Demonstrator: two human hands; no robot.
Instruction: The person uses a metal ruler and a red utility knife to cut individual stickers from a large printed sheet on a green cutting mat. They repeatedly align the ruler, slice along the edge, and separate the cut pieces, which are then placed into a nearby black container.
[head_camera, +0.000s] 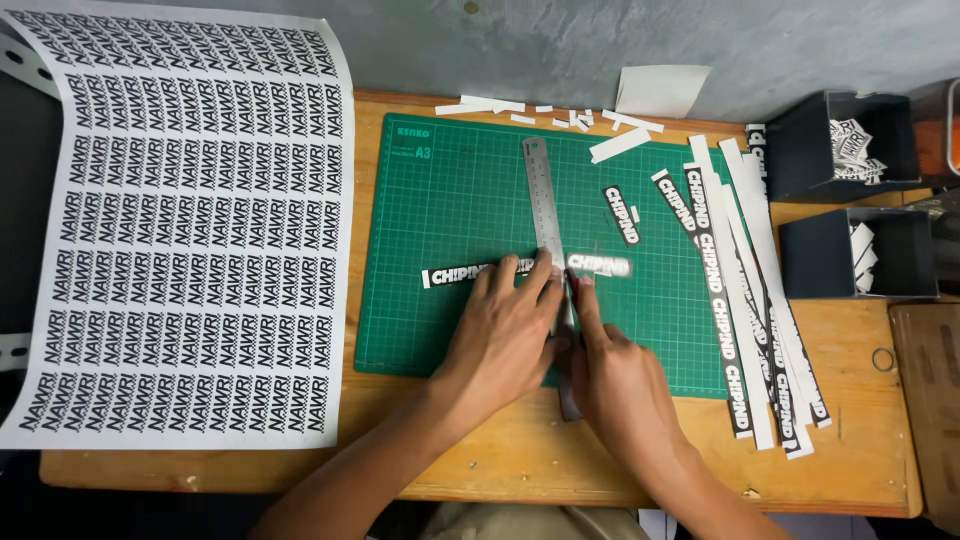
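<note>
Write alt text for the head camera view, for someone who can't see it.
Seen from above, a person's left hand presses a steel ruler across a printed label strip on a green cutting mat, while the right hand works along the ruler's edge. A large printed sheet lies to the left; more cut strips and two dark boxes sit to the right.
</note>
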